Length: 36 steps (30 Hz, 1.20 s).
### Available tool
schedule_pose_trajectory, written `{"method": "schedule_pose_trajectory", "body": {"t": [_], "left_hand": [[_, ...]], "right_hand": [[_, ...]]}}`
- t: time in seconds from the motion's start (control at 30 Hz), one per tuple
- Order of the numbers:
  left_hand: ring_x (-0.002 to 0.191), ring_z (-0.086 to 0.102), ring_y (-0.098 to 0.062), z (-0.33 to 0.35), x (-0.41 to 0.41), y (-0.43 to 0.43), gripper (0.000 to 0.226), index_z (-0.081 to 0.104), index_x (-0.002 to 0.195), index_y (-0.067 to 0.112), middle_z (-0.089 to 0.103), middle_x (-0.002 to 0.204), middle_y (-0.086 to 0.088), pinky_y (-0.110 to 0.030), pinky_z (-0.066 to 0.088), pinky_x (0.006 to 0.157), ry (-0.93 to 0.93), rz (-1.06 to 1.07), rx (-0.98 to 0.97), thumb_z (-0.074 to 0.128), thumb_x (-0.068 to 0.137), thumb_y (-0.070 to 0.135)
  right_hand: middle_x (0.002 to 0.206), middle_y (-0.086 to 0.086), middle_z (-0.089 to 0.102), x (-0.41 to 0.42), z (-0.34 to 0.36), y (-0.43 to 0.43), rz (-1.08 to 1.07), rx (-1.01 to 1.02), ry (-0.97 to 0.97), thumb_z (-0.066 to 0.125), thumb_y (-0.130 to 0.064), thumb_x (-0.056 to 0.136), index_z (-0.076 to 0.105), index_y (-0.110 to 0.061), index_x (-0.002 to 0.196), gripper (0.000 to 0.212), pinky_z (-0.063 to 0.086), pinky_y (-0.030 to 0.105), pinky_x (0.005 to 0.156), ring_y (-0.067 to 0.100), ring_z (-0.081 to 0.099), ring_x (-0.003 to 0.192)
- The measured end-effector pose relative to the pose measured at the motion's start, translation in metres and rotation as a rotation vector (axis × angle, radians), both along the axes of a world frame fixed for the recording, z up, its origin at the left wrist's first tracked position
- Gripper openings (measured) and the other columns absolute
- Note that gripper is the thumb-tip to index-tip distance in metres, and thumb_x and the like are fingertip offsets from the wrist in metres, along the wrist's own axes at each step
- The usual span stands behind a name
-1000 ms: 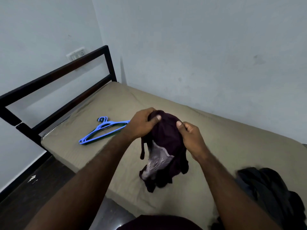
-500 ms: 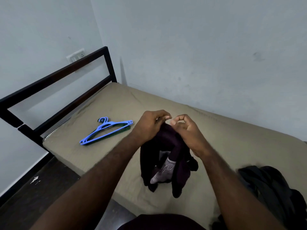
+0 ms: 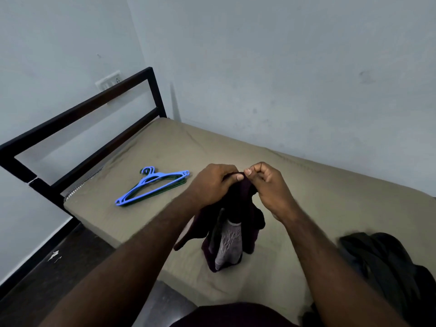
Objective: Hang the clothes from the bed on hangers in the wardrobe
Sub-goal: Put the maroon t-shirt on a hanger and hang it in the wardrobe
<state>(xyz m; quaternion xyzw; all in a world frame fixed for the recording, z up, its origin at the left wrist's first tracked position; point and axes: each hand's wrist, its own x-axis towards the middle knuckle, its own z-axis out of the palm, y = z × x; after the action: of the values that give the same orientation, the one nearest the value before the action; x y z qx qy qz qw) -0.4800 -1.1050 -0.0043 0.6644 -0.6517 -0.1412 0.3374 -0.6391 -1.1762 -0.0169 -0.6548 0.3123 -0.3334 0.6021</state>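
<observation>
A dark maroon garment (image 3: 245,208) is held up above the bed (image 3: 342,197) by both hands. Its top edge is pinched between the thumb and curled fingers (image 3: 239,177) of the left hand (image 3: 212,185) and, just beside that, between the thumb and forefinger of the right hand (image 3: 271,187), so that the two grips are almost touching. The rest of the cloth hangs bunched below them, with a pale printed panel (image 3: 227,244) shown at the front. Its lowest folds appear to be brushing the mattress, though contact cannot be confirmed. A stack of hangers (image 3: 152,179), blue on top with a green one seen beneath, is laid on the bed to the left, well apart from the garment and untouched. A heap of dark clothes (image 3: 377,260) is left on the bed at the right edge of the view. No wardrobe is seen, and nothing is seen on a hanger. The task is therefore judged to be at an early stage. One garment is being sorted out by its edge, probably so that the neck or shoulders can be found, and it has yet to be threaded onto a hanger and carried to the wardrobe. The heap is left to be handled after it.
</observation>
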Motion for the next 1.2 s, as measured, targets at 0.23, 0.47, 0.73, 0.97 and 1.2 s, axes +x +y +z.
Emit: {"method": "schedule_pose_trajectory", "body": {"t": [0.23, 0.47, 0.73, 0.97, 1.2], "left_hand": [[0.068, 0.052, 0.0, 0.029, 0.002, -0.003, 0.02, 0.066, 0.087, 0.005, 0.061, 0.074, 0.003, -0.012, 0.039, 0.066, 0.197, 0.102, -0.171, 0.053, 0.098, 0.016], [0.072, 0.056, -0.011, 0.039, 0.048, 0.004, 0.022, 0.067, 0.083, 0.011, 0.064, 0.078, -0.005, -0.03, 0.044, 0.068, 0.246, 0.285, -0.221, 0.058, 0.095, 0.026], [0.063, 0.055, -0.014, 0.019, 0.121, 0.025, 0.024, 0.073, 0.091, 0.011, 0.068, 0.075, -0.009, -0.029, 0.042, 0.064, 0.247, 0.483, -0.035, 0.056, 0.097, 0.027], [0.084, 0.067, -0.036, 0.026, 0.146, 0.036, 0.017, 0.074, 0.099, 0.003, 0.071, 0.091, -0.019, -0.039, 0.053, 0.077, -0.043, 0.491, 0.144, 0.063, 0.093, 0.015], [0.074, 0.068, -0.034, 0.038, 0.163, 0.033, 0.018, 0.071, 0.102, 0.004, 0.07, 0.086, -0.016, -0.043, 0.058, 0.075, 0.093, 0.73, -0.108, 0.056, 0.095, 0.01]], "right_hand": [[0.1, 0.003, 0.075, -0.009, -0.028, -0.007, 0.199, -0.009, 0.207, 0.084, -0.02, 0.074, 0.066, -0.012, 0.109, 0.04, 0.058, 0.037, 0.085, 0.017, 0.072, 0.094], [0.088, 0.002, 0.073, -0.026, -0.103, -0.032, 0.142, -0.061, 0.677, 0.08, -0.023, 0.077, 0.07, -0.011, 0.094, 0.023, 0.057, 0.038, 0.079, 0.019, 0.07, 0.081], [0.076, 0.01, 0.057, -0.019, -0.053, -0.08, -0.102, 0.081, 0.328, 0.06, -0.01, 0.094, 0.061, -0.01, 0.08, 0.013, 0.039, 0.03, 0.063, 0.02, 0.048, 0.072], [0.086, -0.011, 0.064, -0.007, 0.034, -0.085, 0.242, -0.512, 0.708, 0.082, -0.05, 0.072, 0.061, -0.026, 0.093, 0.038, 0.045, 0.026, 0.071, 0.007, 0.06, 0.081], [0.078, -0.001, 0.06, -0.016, 0.075, -0.132, -0.008, -0.822, 0.756, 0.074, -0.027, 0.085, 0.059, -0.022, 0.08, 0.016, 0.039, 0.031, 0.069, 0.023, 0.057, 0.081]]}}
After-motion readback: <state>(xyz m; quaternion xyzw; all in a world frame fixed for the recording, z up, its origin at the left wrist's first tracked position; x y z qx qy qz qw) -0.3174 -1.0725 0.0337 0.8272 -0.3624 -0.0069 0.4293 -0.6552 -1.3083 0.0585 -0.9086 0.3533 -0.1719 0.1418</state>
